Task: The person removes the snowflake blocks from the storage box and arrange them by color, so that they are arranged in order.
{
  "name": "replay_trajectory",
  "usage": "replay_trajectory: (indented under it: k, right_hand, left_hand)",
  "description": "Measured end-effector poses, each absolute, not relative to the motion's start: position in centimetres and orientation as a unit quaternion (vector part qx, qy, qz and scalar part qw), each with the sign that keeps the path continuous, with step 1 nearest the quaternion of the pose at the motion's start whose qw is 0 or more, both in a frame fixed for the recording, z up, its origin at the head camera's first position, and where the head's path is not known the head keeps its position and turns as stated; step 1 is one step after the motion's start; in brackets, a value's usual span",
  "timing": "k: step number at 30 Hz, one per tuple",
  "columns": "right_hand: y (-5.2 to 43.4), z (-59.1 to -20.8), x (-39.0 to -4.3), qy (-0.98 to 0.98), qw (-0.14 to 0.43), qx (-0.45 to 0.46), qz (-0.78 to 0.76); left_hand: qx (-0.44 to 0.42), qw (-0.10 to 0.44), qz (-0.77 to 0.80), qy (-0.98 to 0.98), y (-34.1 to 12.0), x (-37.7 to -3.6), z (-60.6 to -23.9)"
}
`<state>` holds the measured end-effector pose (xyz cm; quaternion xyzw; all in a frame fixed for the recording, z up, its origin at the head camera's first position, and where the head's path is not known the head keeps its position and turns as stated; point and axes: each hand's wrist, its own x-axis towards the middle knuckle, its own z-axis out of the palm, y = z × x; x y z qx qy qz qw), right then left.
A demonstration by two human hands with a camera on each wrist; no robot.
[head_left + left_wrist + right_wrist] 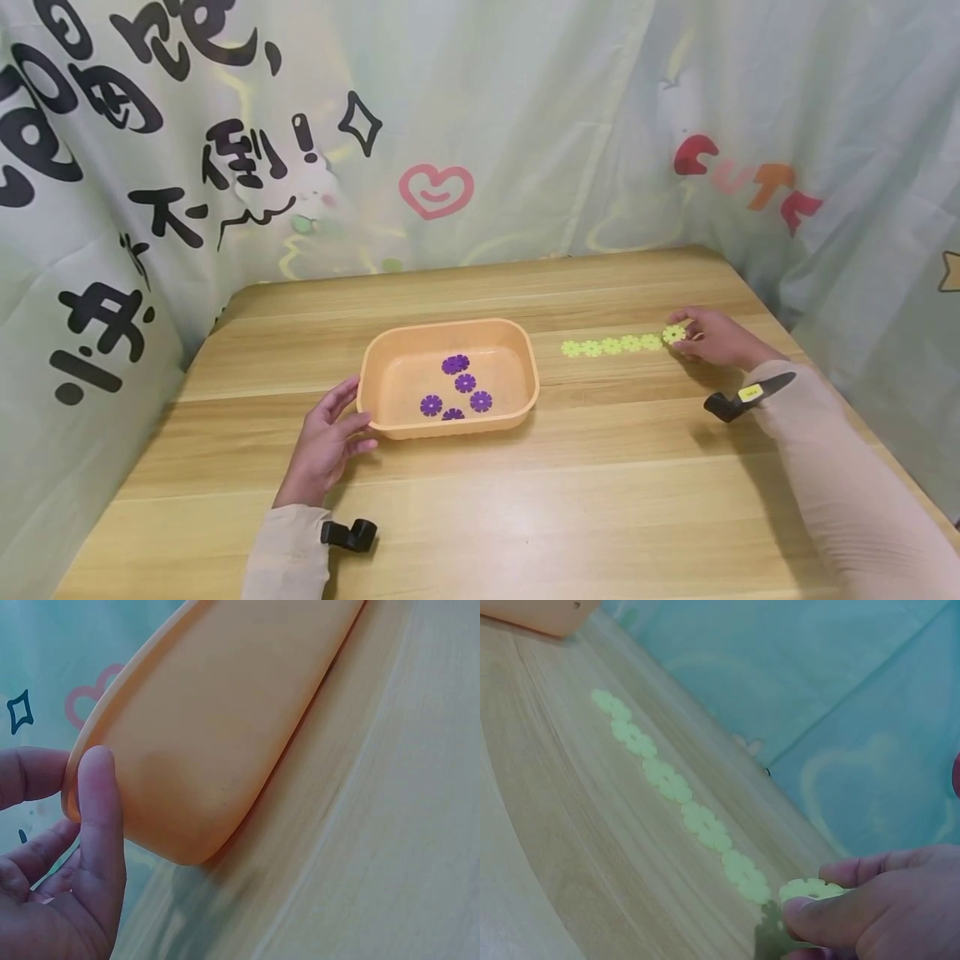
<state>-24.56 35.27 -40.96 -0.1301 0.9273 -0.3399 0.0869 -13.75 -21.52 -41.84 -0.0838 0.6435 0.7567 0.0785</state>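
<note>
My left hand (324, 442) is at the near left corner of an orange plastic basin (450, 429). In the left wrist view its thumb (101, 802) lies along the outer wall and a finger reaches the rim, pinching it. Several purple snowflake discs (465, 383) lie inside the basin. My right hand (716, 337) pinches a yellow-green snowflake disc (674, 334) between thumb and fingers. That disc is raised at the right end of a row of yellow-green snowflake discs (611, 346) on the table. In the right wrist view a small gap separates it from the row's last disc (744, 876).
The wooden table (510, 517) ends at the back against a pale printed curtain (525, 125), which also hangs on both sides. A black wrist mount (348, 535) sits on the left sleeve, another black mount (727, 407) on the right.
</note>
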Motion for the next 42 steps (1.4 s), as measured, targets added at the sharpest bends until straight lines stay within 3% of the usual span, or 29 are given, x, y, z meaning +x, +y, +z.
replay_trajectory:
  k: [42]
  right_hand:
    - [34.5, -40.6, -25.2, 0.959, 0.078, -0.142, -0.232]
  left_hand:
    - [-0.088, 0.077, 0.759, 0.641, -21.4, -13.7, -41.8]
